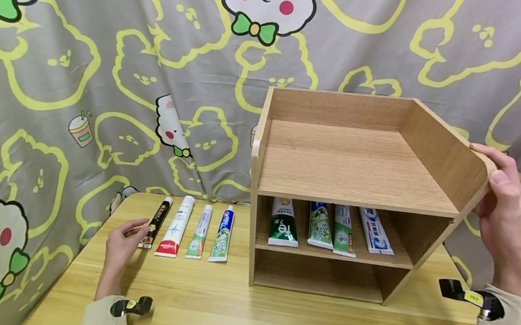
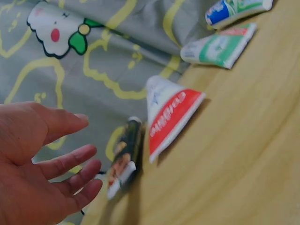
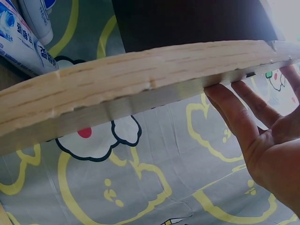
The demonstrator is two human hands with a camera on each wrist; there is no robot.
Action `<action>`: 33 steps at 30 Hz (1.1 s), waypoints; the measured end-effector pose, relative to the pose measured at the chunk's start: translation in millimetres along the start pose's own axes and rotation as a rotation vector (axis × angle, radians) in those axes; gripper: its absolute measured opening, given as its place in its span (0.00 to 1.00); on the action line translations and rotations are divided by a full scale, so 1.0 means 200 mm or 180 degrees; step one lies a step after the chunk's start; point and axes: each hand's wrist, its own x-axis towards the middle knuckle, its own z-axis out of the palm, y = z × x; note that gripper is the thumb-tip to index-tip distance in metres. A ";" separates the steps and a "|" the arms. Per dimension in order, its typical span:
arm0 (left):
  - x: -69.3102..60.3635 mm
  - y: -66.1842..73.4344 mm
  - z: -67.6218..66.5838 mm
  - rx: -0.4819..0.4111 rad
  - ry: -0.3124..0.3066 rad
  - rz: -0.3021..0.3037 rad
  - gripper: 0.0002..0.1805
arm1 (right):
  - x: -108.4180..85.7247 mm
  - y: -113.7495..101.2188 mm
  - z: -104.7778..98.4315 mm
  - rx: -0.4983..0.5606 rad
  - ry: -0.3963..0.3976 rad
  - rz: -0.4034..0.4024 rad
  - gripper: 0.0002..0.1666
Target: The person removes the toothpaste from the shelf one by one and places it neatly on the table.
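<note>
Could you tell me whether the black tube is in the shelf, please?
Out: the black tube lies on the table, left of the shelf.

Beyond the left fingers [image 2: 70, 160] hangs a grey curtain [image 1: 123, 10] with cartoon animals; below them lies a wooden table [image 1: 203, 307].

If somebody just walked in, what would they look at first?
Probably the big cartoon cloth behind everything, with its red-cheeked white animals. Next, the wooden shelf right of centre, with four toothpaste tubes on its middle level and the right hand at its side panel. Four more tubes lie left of it, the left hand by the black one.
</note>
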 end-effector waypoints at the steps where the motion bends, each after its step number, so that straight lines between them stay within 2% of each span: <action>1: 0.00 0.01 0.00 -0.0031 -0.0007 0.0027 0.19 | 0.00 0.00 0.00 -0.0001 -0.0004 -0.0004 0.32; 8: -0.01 0.08 -0.01 -0.0334 -0.0124 0.0142 0.20 | -0.01 -0.03 0.01 0.0044 -0.0111 -0.0039 0.31; 17: -0.02 0.11 0.02 -0.0660 -0.0321 0.0236 0.21 | 0.01 0.02 -0.06 0.0118 -0.0425 -0.0062 0.29; 21: -0.05 0.10 0.03 -0.0747 -0.0326 0.0256 0.21 | 0.01 0.01 -0.04 0.0101 -0.0451 -0.0051 0.30; 24: -0.07 0.11 0.05 -0.0890 -0.0363 0.0342 0.20 | 0.00 -0.01 -0.01 0.0096 -0.0309 -0.0021 0.30; 27: -0.08 0.13 0.06 -0.1082 -0.0484 0.0426 0.21 | 0.00 -0.02 0.01 0.0066 -0.0227 -0.0027 0.30; 29: -0.09 0.14 0.07 -0.1159 -0.0589 0.0447 0.22 | 0.01 -0.02 0.00 0.0047 -0.0279 -0.0061 0.30; 33: -0.12 0.18 0.09 -0.1104 -0.0697 0.0438 0.25 | 0.01 0.01 -0.04 0.0055 -0.0468 -0.0099 0.30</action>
